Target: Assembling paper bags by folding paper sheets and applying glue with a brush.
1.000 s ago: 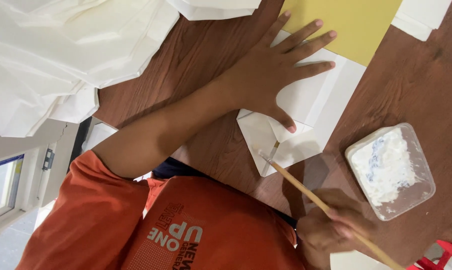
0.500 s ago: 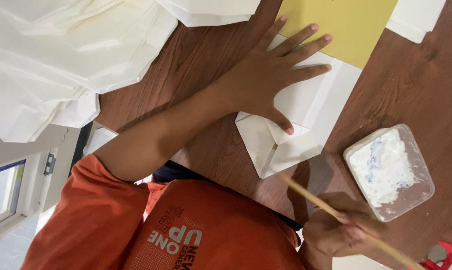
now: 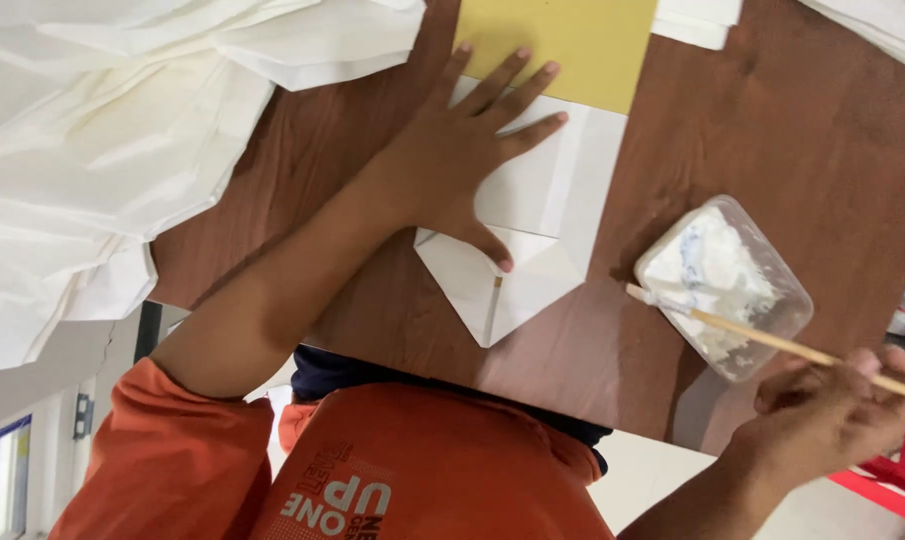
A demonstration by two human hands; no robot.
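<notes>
On the brown wooden table (image 3: 772, 120) | left hand (image 3: 462, 150) is pressing flat, fingers spread, on the folded white paper envelope (image 3: 532, 240) | right hand (image 3: 832, 415) is pinching a thin wooden stick (image 3: 762, 338), its tip dipping into the clear plastic tub of white paste (image 3: 722, 285) right of the envelope | yellow sheet (image 3: 572, 40) is lying beyond the envelope.

From my remote seat: dark brown wooden table (image 3: 792, 130), even indoor light. Window frame (image 3: 2, 470) at lower left (glass bluish). Red plastic furniture (image 3: 897, 480) lower right.
</notes>
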